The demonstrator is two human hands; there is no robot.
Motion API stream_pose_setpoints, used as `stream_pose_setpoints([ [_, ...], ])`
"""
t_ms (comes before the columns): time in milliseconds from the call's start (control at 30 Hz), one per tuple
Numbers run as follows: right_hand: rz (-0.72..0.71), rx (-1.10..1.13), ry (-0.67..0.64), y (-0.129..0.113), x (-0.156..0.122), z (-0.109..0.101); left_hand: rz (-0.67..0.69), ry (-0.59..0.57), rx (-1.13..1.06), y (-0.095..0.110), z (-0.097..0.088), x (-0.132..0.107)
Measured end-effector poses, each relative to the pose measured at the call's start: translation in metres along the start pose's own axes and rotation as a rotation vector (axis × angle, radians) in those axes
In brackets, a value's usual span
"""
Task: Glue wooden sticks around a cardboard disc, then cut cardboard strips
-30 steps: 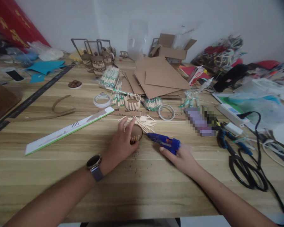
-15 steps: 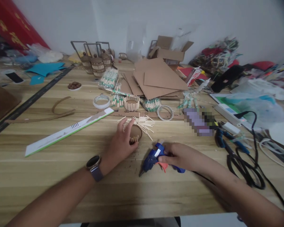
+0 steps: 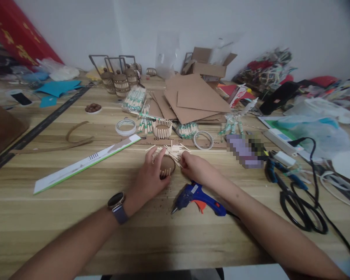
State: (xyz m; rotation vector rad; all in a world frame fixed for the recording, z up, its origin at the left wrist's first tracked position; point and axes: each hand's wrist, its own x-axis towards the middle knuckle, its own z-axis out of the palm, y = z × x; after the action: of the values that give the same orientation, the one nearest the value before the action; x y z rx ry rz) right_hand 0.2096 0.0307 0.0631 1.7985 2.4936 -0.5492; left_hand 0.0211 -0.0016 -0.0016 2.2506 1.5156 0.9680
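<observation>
My left hand (image 3: 150,171), a watch on its wrist, grips the near left side of a brown cardboard ring (image 3: 174,165) with short wooden sticks upright along its near edge. Its thumb is at the front and the fingers reach over the far side. A loose pile of wooden sticks (image 3: 175,151) lies just behind the ring. At that pile's right edge is my right hand (image 3: 192,165), fingers curled together; what they pinch is hidden. A blue glue gun (image 3: 192,196) with an orange trigger lies on the table below it, nozzle toward the lower left.
Behind the pile stand a stick-walled ring (image 3: 162,129), tape rolls (image 3: 203,140) and cardboard sheets (image 3: 198,97). A white strip with a green edge (image 3: 87,163) lies left. Scissors (image 3: 297,202) and black cables are at the right. Small lidded buckets (image 3: 121,83) stand at the back.
My right hand has let go of the glue gun, which now rests on the table, and has moved up and left to the stick pile. My left hand stays at the ring.
</observation>
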Motion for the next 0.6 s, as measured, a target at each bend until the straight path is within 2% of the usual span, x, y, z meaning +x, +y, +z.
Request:
stream_pose_setpoints([
  [200,0.019,-0.058,-0.062,0.006,0.000,0.001,-0.002,-0.001,0.011,0.000,0.001,0.000],
  [400,-0.014,-0.050,-0.054,0.005,-0.008,-0.012,-0.009,0.000,0.002,0.001,0.000,0.000],
  [500,-0.101,0.053,-0.028,0.008,-0.008,-0.017,-0.006,-0.006,0.005,0.001,0.000,0.000],
  [600,-0.250,0.260,-0.013,0.012,-0.004,-0.013,0.008,-0.007,0.009,0.000,0.000,0.000],
])
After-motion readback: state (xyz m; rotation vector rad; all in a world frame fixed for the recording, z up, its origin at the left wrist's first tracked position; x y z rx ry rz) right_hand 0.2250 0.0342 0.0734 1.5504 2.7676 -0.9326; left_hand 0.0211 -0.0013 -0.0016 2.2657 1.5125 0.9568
